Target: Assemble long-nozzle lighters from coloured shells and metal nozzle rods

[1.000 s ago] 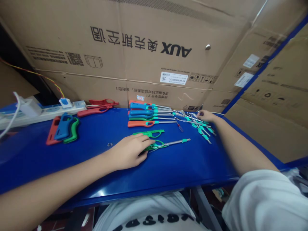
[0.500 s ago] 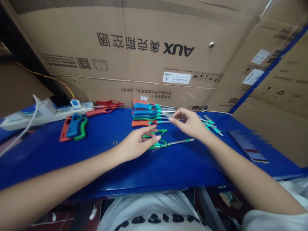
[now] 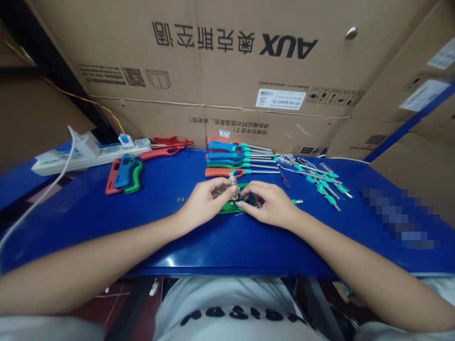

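My left hand pinches a small clear cylinder part upright over a green lighter shell that lies flat on the blue table. My right hand rests on the same green shell, its fingers closed on the wire and metal tube end of that assembly. A row of finished stick lighters in blue, green and orange lies just behind my hands. To the right of them is a heap of metal tubes with teal tips.
A stack of red, blue and green handle shells lies at the left, two red shells behind it. A white power strip with a cable runs along the left edge. Cardboard boxes wall in the back. A blurred flat object lies at right.
My right hand came back from the tube heap with a small part and joined my left hand over the green shell. The left hand now pinches the clear cylinder.
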Action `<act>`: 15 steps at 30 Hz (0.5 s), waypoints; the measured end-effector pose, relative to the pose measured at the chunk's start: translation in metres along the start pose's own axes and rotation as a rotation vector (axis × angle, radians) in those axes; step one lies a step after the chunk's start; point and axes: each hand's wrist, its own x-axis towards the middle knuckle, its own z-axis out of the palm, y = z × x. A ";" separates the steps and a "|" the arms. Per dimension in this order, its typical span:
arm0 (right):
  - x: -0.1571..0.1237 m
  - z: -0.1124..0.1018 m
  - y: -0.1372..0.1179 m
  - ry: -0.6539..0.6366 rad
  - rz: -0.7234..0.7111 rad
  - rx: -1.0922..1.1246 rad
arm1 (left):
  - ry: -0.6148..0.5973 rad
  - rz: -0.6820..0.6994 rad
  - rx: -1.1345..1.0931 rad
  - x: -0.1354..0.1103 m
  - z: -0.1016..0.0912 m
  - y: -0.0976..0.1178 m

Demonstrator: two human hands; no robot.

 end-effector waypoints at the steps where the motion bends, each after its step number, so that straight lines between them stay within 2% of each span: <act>1: -0.001 -0.003 0.000 -0.066 -0.034 -0.005 | 0.010 -0.023 -0.030 0.001 0.000 0.000; 4: -0.003 -0.009 0.002 -0.278 -0.160 -0.015 | 0.002 -0.114 -0.138 0.002 0.000 0.003; 7: -0.005 -0.010 0.003 -0.343 -0.187 0.006 | -0.038 -0.195 -0.206 0.003 0.001 0.005; 11: -0.001 -0.004 0.007 -0.224 -0.085 0.199 | -0.056 -0.251 -0.198 0.002 0.002 0.004; 15: 0.005 0.003 0.019 -0.089 0.207 0.566 | -0.081 -0.261 -0.176 0.002 0.001 0.003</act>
